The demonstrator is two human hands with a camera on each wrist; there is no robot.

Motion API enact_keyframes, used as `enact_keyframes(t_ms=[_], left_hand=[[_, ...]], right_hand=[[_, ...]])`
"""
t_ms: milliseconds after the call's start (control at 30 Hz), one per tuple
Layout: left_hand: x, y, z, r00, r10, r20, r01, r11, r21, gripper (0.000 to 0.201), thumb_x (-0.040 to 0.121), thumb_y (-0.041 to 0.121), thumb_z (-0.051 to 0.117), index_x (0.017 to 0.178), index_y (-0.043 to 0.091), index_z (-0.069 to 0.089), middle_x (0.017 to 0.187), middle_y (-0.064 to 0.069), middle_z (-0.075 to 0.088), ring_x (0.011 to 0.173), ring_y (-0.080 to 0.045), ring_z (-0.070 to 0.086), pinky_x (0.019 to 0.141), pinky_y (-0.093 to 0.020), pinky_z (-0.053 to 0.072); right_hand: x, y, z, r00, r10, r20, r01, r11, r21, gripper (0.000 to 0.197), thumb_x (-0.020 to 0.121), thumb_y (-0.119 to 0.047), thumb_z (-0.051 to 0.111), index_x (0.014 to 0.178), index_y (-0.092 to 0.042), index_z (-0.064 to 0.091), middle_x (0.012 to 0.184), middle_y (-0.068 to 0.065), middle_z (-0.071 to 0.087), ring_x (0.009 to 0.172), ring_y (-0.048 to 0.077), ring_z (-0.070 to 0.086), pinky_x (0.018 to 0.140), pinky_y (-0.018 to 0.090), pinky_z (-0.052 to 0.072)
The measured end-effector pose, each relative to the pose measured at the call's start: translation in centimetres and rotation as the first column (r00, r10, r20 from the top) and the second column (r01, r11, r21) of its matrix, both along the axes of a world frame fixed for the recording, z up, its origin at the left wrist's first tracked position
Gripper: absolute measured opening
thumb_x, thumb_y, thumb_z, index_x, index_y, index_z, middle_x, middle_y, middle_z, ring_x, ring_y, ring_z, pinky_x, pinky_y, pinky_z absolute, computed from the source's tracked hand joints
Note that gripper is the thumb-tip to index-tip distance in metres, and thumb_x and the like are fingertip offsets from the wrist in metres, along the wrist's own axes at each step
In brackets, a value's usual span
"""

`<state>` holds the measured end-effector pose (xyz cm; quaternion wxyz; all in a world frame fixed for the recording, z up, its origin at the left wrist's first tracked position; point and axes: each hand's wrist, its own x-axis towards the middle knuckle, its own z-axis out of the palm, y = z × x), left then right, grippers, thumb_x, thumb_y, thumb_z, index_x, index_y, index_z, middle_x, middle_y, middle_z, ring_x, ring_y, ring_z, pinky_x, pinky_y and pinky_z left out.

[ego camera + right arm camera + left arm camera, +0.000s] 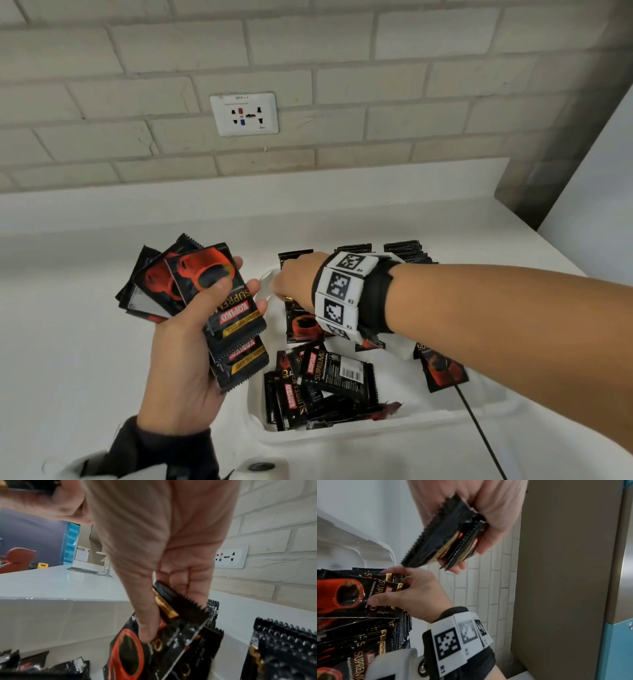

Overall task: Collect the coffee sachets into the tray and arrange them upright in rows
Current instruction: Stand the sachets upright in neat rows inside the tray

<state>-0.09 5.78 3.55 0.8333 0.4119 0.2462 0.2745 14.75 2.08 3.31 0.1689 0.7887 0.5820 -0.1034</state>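
Now, right hand (297, 279) pinching tray's sachet (294, 261)

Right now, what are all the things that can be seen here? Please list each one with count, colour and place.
held sachets: a fanned bunch, count unclear, black with red cup print, in the left hand above the counter
sachets in the tray: many, black and red, some upright at the far side, others lying loose at the near side
tray: one, white, on the counter
counter: one, white, below the wall
wall socket: one, white, on the pale brick wall
marker band: one, white with black codes, on the right wrist
left hand: grips the fanned bunch
right hand: pinches upright sachets at the tray's far left
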Motion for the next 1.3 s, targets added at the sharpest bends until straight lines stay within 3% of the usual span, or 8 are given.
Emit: enact_keyframes(t_ms=[133, 267, 467, 600, 767, 867, 1033, 1300], left_hand=[[0.2, 0.5, -0.7, 0.999, -0.029, 0.023, 0.029, 0.999, -0.015, 0.038, 0.069, 0.021, 0.058, 0.106, 0.015, 0.067, 0.083, -0.005, 0.071, 0.065, -0.015, 0.068, 0.059, -0.025, 0.058], [0.5, 0.7, -1.4, 0.999, -0.047, 0.009, 0.047, 0.999, -0.025, 0.034, 0.068, 0.02, 0.058, 0.101, 0.015, 0.067, 0.081, -0.005, 0.072, 0.062, -0.014, 0.069, 0.06, -0.026, 0.059], [1.0, 0.7, -1.5, 0.997, -0.081, 0.019, 0.082, 0.992, -0.094, 0.022, 0.07, 0.02, 0.058, 0.083, 0.015, 0.075, 0.077, -0.006, 0.073, 0.06, -0.016, 0.069, 0.064, -0.032, 0.057], [1.5, -0.1, -1.4, 0.989, -0.137, 0.063, 0.146, 0.975, -0.165, 0.022, 0.074, 0.021, 0.056, 0.077, 0.012, 0.076, 0.078, -0.008, 0.073, 0.061, -0.017, 0.069, 0.062, -0.035, 0.057], [3.1, -2.6, -1.7, 0.969, -0.242, -0.039, 0.236, 0.965, -0.116, 0.035, 0.071, 0.023, 0.059, 0.103, 0.01, 0.066, 0.085, -0.014, 0.071, 0.063, -0.024, 0.067, 0.059, -0.037, 0.057], [4.3, -4.6, -1.9, 0.944, -0.316, -0.091, 0.307, 0.946, -0.102, 0.04, 0.068, 0.021, 0.065, 0.104, 0.003, 0.067, 0.092, -0.023, 0.067, 0.074, -0.033, 0.064, 0.072, -0.045, 0.054], [5.4, -7.6, -1.6, 0.936, -0.339, -0.097, 0.334, 0.941, -0.064, 0.021, 0.067, 0.022, 0.065, 0.08, 0.01, 0.076, 0.082, -0.017, 0.072, 0.066, -0.029, 0.068, 0.064, -0.042, 0.057], [5.4, -8.4, -2.8, 0.916, -0.369, -0.159, 0.352, 0.928, -0.123, 0.06, 0.055, 0.029, 0.066, 0.107, -0.002, 0.066, 0.11, -0.027, 0.065, 0.088, -0.035, 0.061, 0.091, -0.055, 0.045]], right_hand=[[0.5, 0.3, 0.5, 0.996, 0.087, 0.032, -0.085, 0.995, -0.054, 0.037, 0.088, -0.012, 0.056, 0.124, -0.01, 0.047, 0.111, 0.007, 0.054, 0.085, 0.021, 0.054, 0.047, 0.023, 0.032], [0.9, 0.1, 1.0, 0.991, 0.133, 0.035, -0.133, 0.991, 0.008, 0.038, 0.088, -0.015, 0.055, 0.124, -0.01, 0.045, 0.116, 0.009, 0.051, 0.096, 0.025, 0.057, 0.049, 0.023, 0.031], [1.9, -1.0, 2.5, 0.997, 0.036, -0.073, -0.015, 0.965, 0.26, 0.033, 0.089, -0.019, 0.056, 0.121, -0.016, 0.047, 0.114, 0.005, 0.053, 0.099, 0.023, 0.055, 0.069, 0.028, 0.042], [1.9, -4.7, 4.9, 0.953, -0.081, -0.293, 0.211, 0.871, 0.444, 0.02, 0.092, -0.027, 0.053, 0.108, -0.017, 0.057, 0.083, -0.008, 0.049, 0.085, 0.013, 0.053, 0.068, 0.021, 0.036], [-0.6, -11.1, 3.9, 0.646, -0.163, -0.745, 0.525, 0.804, 0.279, 0.027, 0.081, -0.05, 0.056, 0.091, -0.025, 0.056, 0.085, -0.002, 0.066, 0.069, 0.011, 0.066, 0.063, 0.022, 0.056], [-1.7, -12.9, 1.6, 0.409, -0.112, -0.906, 0.735, 0.629, 0.254, 0.034, 0.073, -0.043, 0.07, 0.094, -0.024, 0.053, 0.085, -0.002, 0.062, 0.065, 0.009, 0.064, 0.06, 0.026, 0.058], [-1.9, -14.3, -1.5, 0.192, 0.051, -0.98, 0.911, 0.363, 0.197, 0.032, 0.071, -0.019, 0.077, 0.084, -0.014, 0.048, 0.071, 0.002, 0.05, 0.052, 0.007, 0.051, 0.046, 0.022, 0.051], [-2.1, -16.5, -3.6, -0.036, 0.189, -0.981, 0.969, 0.247, 0.012, 0.018, 0.08, -0.006, 0.066, 0.093, -0.01, 0.055, 0.073, 0.002, 0.064, 0.061, 0.008, 0.062, 0.044, 0.018, 0.047]])
